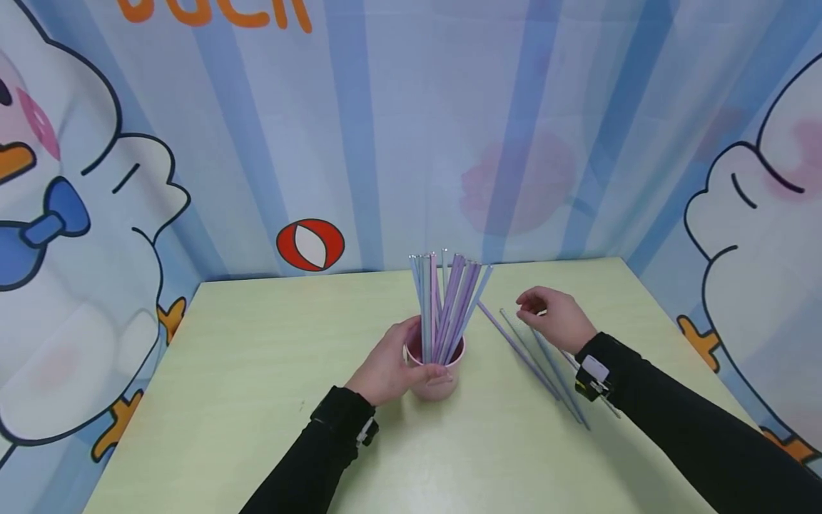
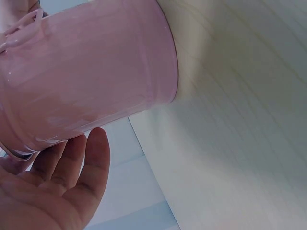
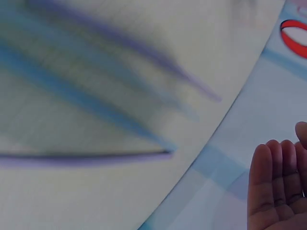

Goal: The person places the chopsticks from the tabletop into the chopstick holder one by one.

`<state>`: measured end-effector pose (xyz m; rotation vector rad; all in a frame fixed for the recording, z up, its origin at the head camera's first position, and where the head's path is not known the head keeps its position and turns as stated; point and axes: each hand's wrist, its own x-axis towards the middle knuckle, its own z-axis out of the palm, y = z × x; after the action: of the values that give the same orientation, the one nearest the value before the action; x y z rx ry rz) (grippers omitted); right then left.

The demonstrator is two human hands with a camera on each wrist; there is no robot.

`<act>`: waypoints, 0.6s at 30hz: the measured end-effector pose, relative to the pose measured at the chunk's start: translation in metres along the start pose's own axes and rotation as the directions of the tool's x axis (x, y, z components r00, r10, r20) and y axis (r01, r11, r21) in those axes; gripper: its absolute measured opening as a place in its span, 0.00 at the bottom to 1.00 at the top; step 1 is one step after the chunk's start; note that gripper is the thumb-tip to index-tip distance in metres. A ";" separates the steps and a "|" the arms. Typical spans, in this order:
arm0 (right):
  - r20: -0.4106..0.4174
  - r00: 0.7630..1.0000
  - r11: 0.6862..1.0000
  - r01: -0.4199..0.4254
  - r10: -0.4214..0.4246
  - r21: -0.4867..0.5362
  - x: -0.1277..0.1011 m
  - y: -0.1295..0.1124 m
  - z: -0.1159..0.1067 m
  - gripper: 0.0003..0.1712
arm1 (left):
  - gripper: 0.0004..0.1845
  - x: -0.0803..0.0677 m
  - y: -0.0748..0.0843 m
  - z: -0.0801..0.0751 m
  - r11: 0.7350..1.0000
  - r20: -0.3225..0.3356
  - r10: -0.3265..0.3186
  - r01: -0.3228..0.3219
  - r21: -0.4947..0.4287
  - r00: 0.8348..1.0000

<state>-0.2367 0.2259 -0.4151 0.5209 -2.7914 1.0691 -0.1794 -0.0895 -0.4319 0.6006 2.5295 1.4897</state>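
Note:
My left hand grips a small pink metal bucket at its rim, thumb across the near side and fingers behind. In the left wrist view the bucket fills the upper left, above the fingers. A bunch of purple, blue and clear straws stands upright in it, leaning slightly apart. My right hand hovers over several loose straws on the table, fingers loosely bent with nothing between them. In the right wrist view these straws show blurred, including a blue straw, well apart from the fingers.
The pale wooden table ends at a printed curtain with stripes and cartoon ducks, which stands behind and along both sides. The loose straws lie right of the bucket, slanting towards the front right.

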 end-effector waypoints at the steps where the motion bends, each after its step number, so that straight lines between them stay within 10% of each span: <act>1: 0.004 1.000 1.000 -0.001 0.001 -0.026 -0.001 0.005 -0.003 0.11 | 0.46 0.000 0.000 0.000 1.000 0.001 0.003 -0.003 -0.004 1.000; 18: 0.142 0.980 0.954 -0.091 0.136 -0.285 -0.013 0.056 -0.008 0.13 | 0.45 0.001 -0.001 0.000 1.000 -0.003 0.009 -0.009 -0.014 1.000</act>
<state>-0.2442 0.2740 -0.4469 0.4342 -3.0768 0.6594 -0.1801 -0.0893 -0.4328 0.6086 2.5199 1.5107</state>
